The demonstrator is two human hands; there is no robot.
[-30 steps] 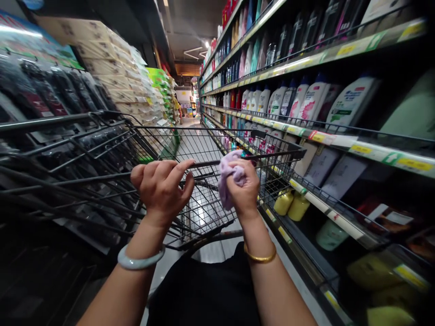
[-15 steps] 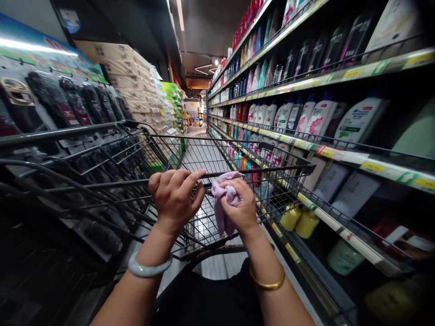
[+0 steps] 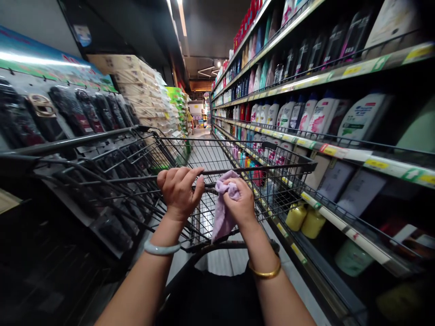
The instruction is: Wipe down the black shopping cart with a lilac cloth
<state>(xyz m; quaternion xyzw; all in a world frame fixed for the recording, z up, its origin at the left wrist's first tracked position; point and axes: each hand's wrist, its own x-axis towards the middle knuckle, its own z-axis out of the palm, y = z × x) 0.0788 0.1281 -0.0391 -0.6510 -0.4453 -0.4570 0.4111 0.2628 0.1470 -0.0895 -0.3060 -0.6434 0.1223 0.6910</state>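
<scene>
A black wire shopping cart [image 3: 204,156] fills the middle of the view, its near rail running across under both hands. My left hand [image 3: 180,192], with a pale jade bangle at the wrist, has its fingers curled over this rail. A crumpled lilac cloth [image 3: 222,215] hangs down from my right hand [image 3: 239,201], whose fingers are closed round its bunched upper part beside the rail. A gold bangle circles my right wrist.
Shelves [image 3: 340,151] of shampoo bottles run along the right, close to the cart. On the left are hanging packaged goods [image 3: 73,111] and a tall stack of cartons [image 3: 136,86]. The tiled aisle [image 3: 200,131] stretches ahead.
The cart, my left hand and the surroundings have shifted slightly right in view. The lilac cloth hangs more spread out below my right hand.
</scene>
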